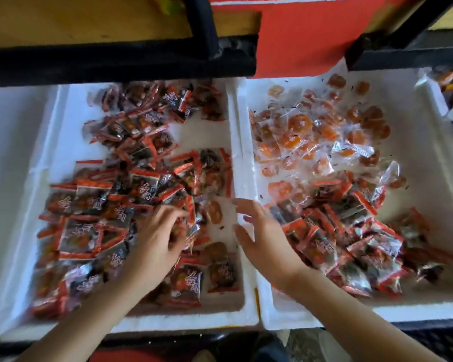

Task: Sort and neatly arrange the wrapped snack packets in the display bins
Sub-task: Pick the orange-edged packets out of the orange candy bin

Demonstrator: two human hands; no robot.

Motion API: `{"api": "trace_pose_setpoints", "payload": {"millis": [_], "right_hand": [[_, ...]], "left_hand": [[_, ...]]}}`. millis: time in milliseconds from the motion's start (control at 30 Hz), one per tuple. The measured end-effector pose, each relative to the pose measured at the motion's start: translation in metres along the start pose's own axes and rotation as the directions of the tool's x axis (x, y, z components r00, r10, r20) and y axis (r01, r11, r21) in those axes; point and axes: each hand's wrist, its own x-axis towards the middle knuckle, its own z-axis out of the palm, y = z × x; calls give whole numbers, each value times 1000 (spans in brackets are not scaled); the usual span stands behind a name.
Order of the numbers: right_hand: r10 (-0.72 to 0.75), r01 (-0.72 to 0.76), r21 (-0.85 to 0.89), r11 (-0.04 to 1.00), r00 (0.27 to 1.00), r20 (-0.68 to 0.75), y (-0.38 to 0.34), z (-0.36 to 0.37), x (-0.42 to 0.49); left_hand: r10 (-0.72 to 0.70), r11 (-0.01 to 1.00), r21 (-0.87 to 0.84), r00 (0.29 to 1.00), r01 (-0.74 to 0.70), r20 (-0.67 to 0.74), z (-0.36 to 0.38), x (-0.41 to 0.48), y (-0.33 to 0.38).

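Between the two hands runs the foam wall (236,142) shared by two white bins. The left hand (154,239) has its fingers curled down into the heap on its own side of that wall, thumb and fingertips against a red-edged packet. Blur hides whether it has a real grip, so I cannot tell. The right hand (264,239) hovers over the wall with fingers spread and loose, holding nothing.

Just beyond the left hand's fingertips lies a stray orange packet (215,211), the odd one among the red-and-black packets (141,184) that fill the left bin (63,105) around and beyond that hand. On the outer side of the right hand, the right bin (416,100) is plainly mixed. A near heap (338,231) of red-and-black wrappers sits beside the wrist, while the clear orange packets (298,124) lie scattered well beyond the fingers at the far end.

By my reading the sorting is partway at best (likely under half). The left bin is close to one kind, but the near heap has yet to cross over and the stray has yet to go the other way. Neither bin shows rows or stacks, so the neat arranging looks not yet begun. Beyond both bins a black shelf frame (115,64) overhangs.
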Motion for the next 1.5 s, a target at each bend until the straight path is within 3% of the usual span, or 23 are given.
{"api": "trace_pose_setpoints", "payload": {"millis": [67,167,267,433,600,700,833,1033,1100,1167,1333,1433,1500], "right_hand": [[40,-38,-46,998,998,54,-4,28,9],[148,-140,-198,970,989,26,-4,59,29],[292,-287,-135,948,956,19,-3,76,42],[359,-371,-183,910,928,-97,-5,88,48],[275,-296,-158,942,951,-139,-9,85,37],[178,-201,-148,968,971,-158,-13,80,25],[98,-120,-113,986,978,-184,-23,73,13],[162,-156,67,986,982,-102,-41,73,6],[206,-196,127,972,976,-73,-45,78,8],[256,-246,206,947,966,-22,-48,83,9],[294,-341,422,840,940,176,-52,92,3],[220,-325,378,867,930,295,-53,97,-5],[205,-297,330,896,936,286,-52,100,-8]], "left_hand": [[-75,994,88,996,71,40,-9,-17,-27],[-203,970,158,972,184,114,-18,-26,-48],[-242,969,73,961,234,134,-17,-25,-49],[-266,957,-93,959,274,95,-11,-17,-46],[-318,942,-87,944,325,84,-13,-13,-54],[-224,975,-2,974,224,-27,-16,-15,-61],[-167,979,-125,985,162,-32,-26,-19,-63],[-189,939,-323,960,115,-206,-49,-23,-52],[-212,882,-458,960,109,-180,-58,-25,-43],[-207,816,-562,977,139,-60,-63,-30,-34],[-159,835,-524,985,171,67,-60,-47,-29],[-159,843,-515,987,156,39,-58,-58,-33],[-138,853,-505,990,133,27,-59,-64,-34]]}}
